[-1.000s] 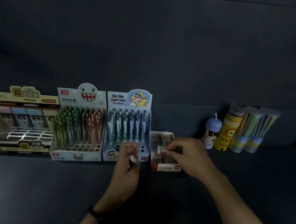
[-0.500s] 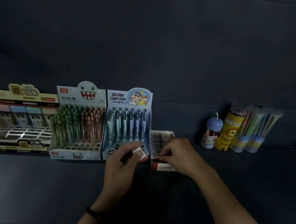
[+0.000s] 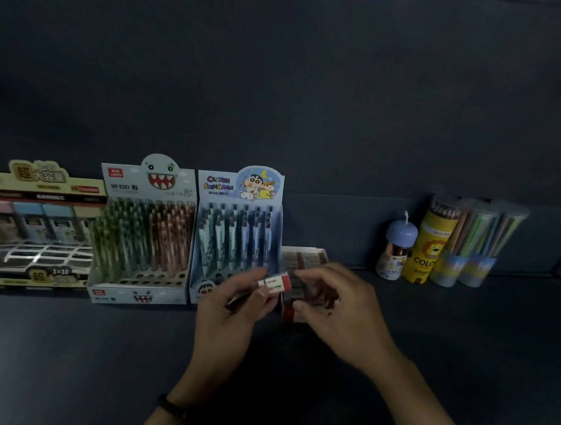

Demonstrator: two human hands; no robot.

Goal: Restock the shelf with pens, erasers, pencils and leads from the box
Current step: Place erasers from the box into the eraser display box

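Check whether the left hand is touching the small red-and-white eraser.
Touching. The head view shows the left hand pinching the red-and-white eraser between thumb and fingertips.

Matt dark shelf (image 3: 462, 341), glossy printed card pen box (image 3: 241, 189), clear plastic pencil tubes (image 3: 479, 239)

Dim light — dark blue-grey back wall (image 3: 315, 82), matching dark shelf (image 3: 47, 345) beneath.

Bare forearms (image 3: 425, 405); dark, perhaps beaded, left wristband (image 3: 172, 407)
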